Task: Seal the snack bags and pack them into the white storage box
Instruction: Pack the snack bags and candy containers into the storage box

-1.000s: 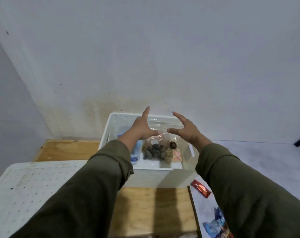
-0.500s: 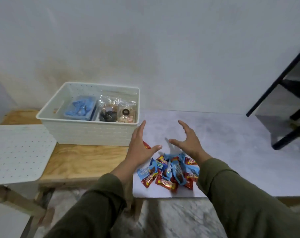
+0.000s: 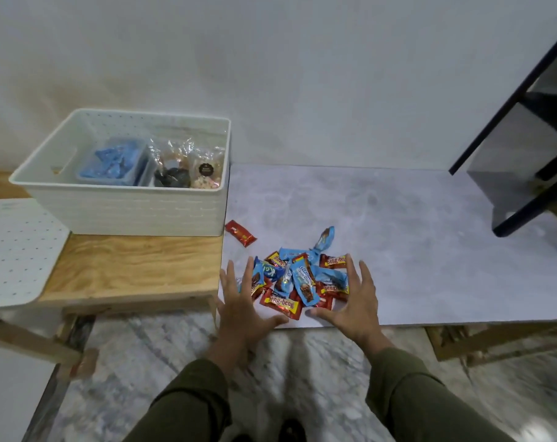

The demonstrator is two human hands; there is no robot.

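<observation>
A pile of small red and blue snack packets (image 3: 302, 279) lies near the front edge of the grey tabletop (image 3: 398, 237). My left hand (image 3: 243, 309) hovers at the pile's left side, fingers spread and straight. My right hand (image 3: 355, 303) is spread the same way at the pile's right side. Neither hand holds anything. One red packet (image 3: 240, 233) lies apart, closer to the white storage box (image 3: 133, 208). Inside the box are a clear bag of blue packets (image 3: 113, 164) and clear bags of dark and pale snacks (image 3: 187, 170).
The box stands on a low wooden table (image 3: 133, 269) left of the grey tabletop. A white perforated lid (image 3: 12, 250) lies at the far left. A black metal frame (image 3: 532, 129) rises at the right. Marble floor lies below.
Both hands have left the box and come down and right to either side of the loose packet pile. My view has swung from the box to the grey tabletop.
</observation>
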